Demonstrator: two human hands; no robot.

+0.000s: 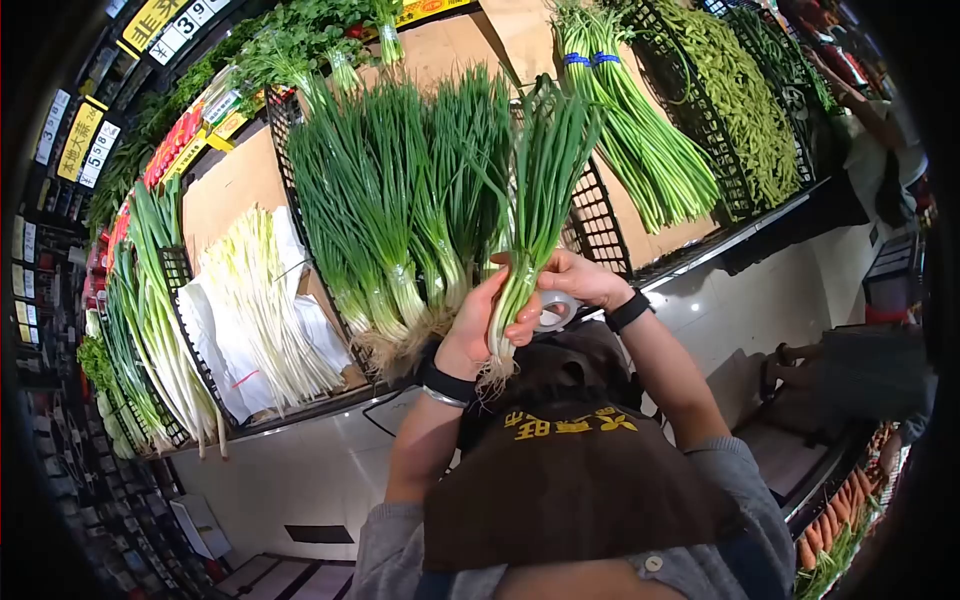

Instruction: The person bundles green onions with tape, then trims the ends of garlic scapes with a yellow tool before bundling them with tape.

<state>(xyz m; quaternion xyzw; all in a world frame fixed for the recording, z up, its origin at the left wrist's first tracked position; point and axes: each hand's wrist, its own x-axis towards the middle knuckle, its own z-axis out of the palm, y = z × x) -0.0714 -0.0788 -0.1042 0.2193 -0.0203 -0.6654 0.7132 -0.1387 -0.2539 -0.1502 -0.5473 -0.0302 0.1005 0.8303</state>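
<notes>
My left hand [482, 318] is wrapped round the white lower stalks of a bunch of scallions [545, 175]. Its green leaves point up and away from me, and the pale roots hang below my palm. Close against the same stalks is my right hand [588, 280], fingers curled, with a roll of clear tape [557, 312] in it. Whether a strip of tape runs round the stalks cannot be made out. Just beyond my hands, more scallion bunches [385, 190] stand packed together in a black crate [597, 215].
Left of the scallions, pale yellow chives [265, 310] lie on white paper, with leeks [165, 310] beside them. Long green stems with blue bands [640, 130] and green beans [735, 100] fill the right side. Another person [860, 370] stands at the right, near carrots [835, 515].
</notes>
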